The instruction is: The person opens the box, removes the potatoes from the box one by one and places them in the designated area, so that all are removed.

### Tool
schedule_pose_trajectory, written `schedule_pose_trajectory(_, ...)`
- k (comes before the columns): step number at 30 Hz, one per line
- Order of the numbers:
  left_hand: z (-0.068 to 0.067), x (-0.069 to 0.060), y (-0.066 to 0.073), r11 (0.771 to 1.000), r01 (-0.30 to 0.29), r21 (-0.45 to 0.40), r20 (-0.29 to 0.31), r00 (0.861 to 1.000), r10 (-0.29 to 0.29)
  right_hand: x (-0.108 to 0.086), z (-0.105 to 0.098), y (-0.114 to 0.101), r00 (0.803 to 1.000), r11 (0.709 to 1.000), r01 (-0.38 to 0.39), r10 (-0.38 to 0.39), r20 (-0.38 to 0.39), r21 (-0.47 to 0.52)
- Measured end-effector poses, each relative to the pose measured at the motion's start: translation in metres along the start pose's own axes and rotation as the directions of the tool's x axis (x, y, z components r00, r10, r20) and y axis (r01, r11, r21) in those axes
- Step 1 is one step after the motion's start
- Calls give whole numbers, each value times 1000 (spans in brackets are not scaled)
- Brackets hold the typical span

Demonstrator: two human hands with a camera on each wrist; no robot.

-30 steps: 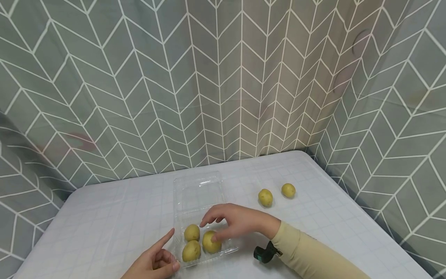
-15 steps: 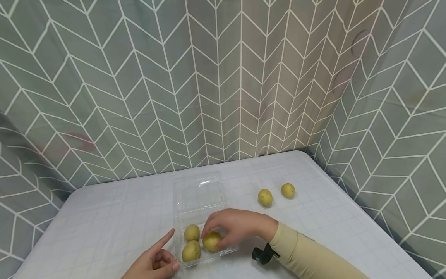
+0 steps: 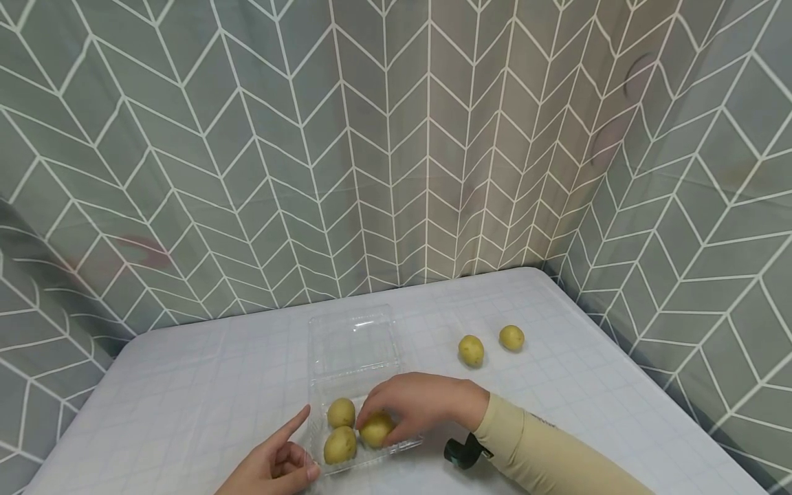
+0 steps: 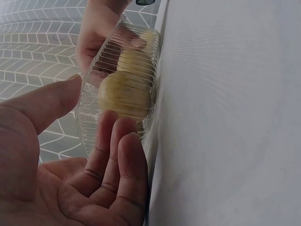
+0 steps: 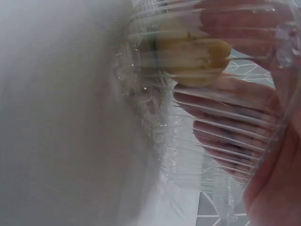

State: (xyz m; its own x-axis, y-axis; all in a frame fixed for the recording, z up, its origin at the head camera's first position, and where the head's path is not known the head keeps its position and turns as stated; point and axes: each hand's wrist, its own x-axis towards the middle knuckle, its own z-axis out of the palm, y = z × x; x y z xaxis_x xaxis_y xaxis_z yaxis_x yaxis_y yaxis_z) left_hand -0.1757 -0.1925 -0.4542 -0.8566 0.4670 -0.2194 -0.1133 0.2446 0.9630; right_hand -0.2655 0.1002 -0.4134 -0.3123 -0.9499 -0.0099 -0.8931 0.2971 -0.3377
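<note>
Head view: beyond both hands and up past them hangs a grey-green curtain (image 3: 383,137), soft and gently folded, printed with white zigzag lines. It wraps round to either side. Under the hands spreads a pale tablecloth (image 3: 210,405), smooth, with faint checks and a few creases.

Between the hands sits a clear plastic container (image 3: 331,388), thin and glossy, its walls ribbed; its see-through lid (image 3: 353,344) lies folded back, farther away than the right hand. A beige sleeve (image 3: 557,450), stretchy and wrinkled, runs back from the right wrist.

The right hand (image 3: 421,405) reaches over the container's edge with fingers and thumb curled round one oval yellow potato (image 3: 375,433), inside the tray. From the right wrist I see that grip only through the ribs, which blur it, and from the head the hand covers part of the tray. The left hand (image 3: 278,457) stays outside the opposite wall, index finger straight and apart from the others, which are loosely bent; its thumb tip touches the near corner.

Just left of the right hand's fingertips, two more potatoes (image 3: 339,445) lie close together in the tray, smooth-skinned and lightly speckled. Two loose potatoes (image 3: 471,351) lie on the cloth, beyond the right wrist. Below that wrist sits a small black device (image 3: 464,452). Tiny dark marks (image 3: 543,419) on the sleeve are too small to read.
</note>
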Motion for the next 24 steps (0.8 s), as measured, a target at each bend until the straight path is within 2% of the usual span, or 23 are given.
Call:
schedule_pose_trajectory(6, 1, 0, 1, 1000, 12, -8, -9, 1000, -12, 1, 3, 2, 999, 1000, 0, 1, -41, 19)
schedule_pose_trajectory(13, -1, 1, 0, 1000, 8, -6, -5, 1000, -8, -1, 4, 7, 992, 992, 10, 6, -128, 130)
schedule_pose_trajectory(17, -1, 0, 0, 1000, 0, -5, -2, 1000, 0, -2, 2, 6, 982, 980, 18, 20, -187, 199)
schedule_pose_trajectory(24, 1, -1, 2, 999, 53, -1, -34, 998, -53, -7, 0, 4, 957, 956, 44, 42, -286, 290)
